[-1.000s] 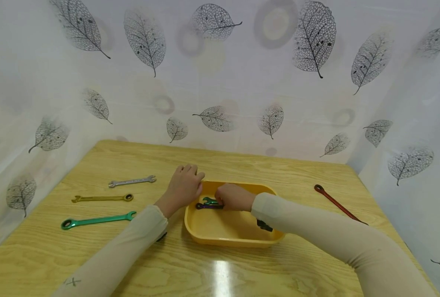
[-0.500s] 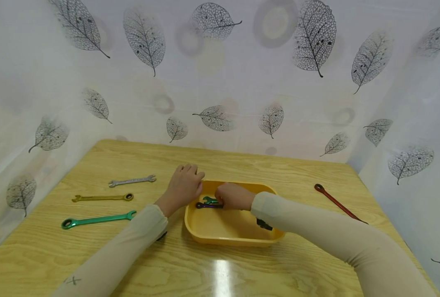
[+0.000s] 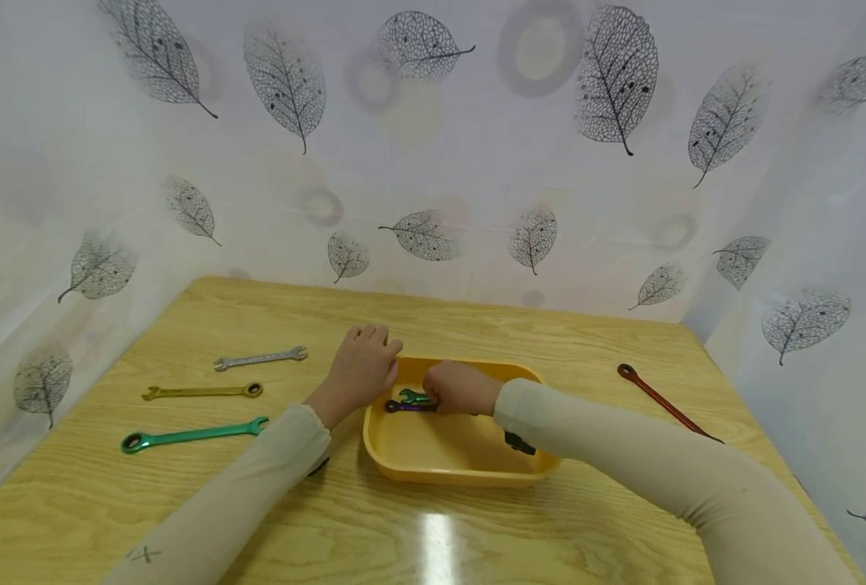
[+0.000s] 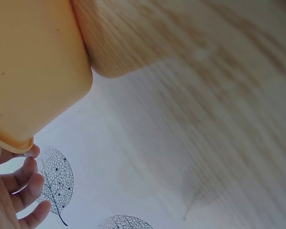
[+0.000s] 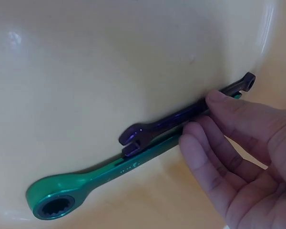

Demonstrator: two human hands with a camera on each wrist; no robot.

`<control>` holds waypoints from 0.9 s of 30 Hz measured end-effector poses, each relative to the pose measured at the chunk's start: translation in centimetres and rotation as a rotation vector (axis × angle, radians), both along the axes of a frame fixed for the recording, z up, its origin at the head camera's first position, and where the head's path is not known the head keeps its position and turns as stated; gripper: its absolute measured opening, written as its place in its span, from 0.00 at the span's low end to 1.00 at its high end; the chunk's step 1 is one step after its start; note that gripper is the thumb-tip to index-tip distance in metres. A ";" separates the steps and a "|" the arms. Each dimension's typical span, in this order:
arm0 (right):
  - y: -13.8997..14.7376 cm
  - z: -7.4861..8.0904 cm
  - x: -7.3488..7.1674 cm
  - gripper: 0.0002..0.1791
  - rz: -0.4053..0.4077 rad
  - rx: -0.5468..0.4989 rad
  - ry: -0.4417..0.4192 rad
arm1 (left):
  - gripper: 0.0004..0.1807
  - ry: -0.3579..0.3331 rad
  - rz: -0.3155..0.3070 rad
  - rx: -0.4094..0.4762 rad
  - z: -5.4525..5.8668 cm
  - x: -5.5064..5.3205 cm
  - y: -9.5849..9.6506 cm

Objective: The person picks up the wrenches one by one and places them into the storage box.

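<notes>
My left hand (image 3: pixel 360 366) grips the far left corner of the yellow plastic tub (image 3: pixel 440 474). In the left wrist view its fingertips (image 4: pixel 32 151) meet the rim from outside, while the thumb is hidden. Reaching into the tub, my right hand (image 3: pixel 465 388) pinches a small purple combination wrench (image 5: pixel 176 118), thumb on top and fingers underneath. A larger green ratcheting wrench (image 5: pixel 105 176) lies along it on the tub floor, partly covered by the purple one and by the fingers.
To the left on the wooden table (image 3: pixel 331 528) lie a silver wrench (image 3: pixel 261 357), a gold wrench (image 3: pixel 202 392) and another green wrench (image 3: pixel 192 435), its end close to my left sleeve. A red wrench (image 3: pixel 667 402) lies on the right. Patterned white cloth (image 3: pixel 433 146) surrounds the table's back and sides.
</notes>
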State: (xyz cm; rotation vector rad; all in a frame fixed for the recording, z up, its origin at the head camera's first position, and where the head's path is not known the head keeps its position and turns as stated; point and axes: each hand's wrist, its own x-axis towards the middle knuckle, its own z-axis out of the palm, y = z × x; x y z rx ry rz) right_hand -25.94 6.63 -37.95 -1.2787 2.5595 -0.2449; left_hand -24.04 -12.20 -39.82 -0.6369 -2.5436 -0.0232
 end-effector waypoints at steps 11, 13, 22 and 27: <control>0.4 1.0 0.3 0.05 -0.001 0.048 0.091 | 0.04 -0.007 0.012 -0.005 0.0 0.1 0.0; 0.5 1.4 0.4 0.07 0.001 0.058 0.122 | 0.04 -0.011 0.014 -0.003 -0.1 0.1 0.0; 1.2 3.7 1.2 0.13 -0.016 0.075 0.139 | 0.05 -0.020 0.018 -0.008 -0.1 0.1 0.0; 2.0 5.2 2.1 0.12 -0.023 0.047 0.150 | 0.05 -0.026 0.006 0.011 0.0 0.1 0.0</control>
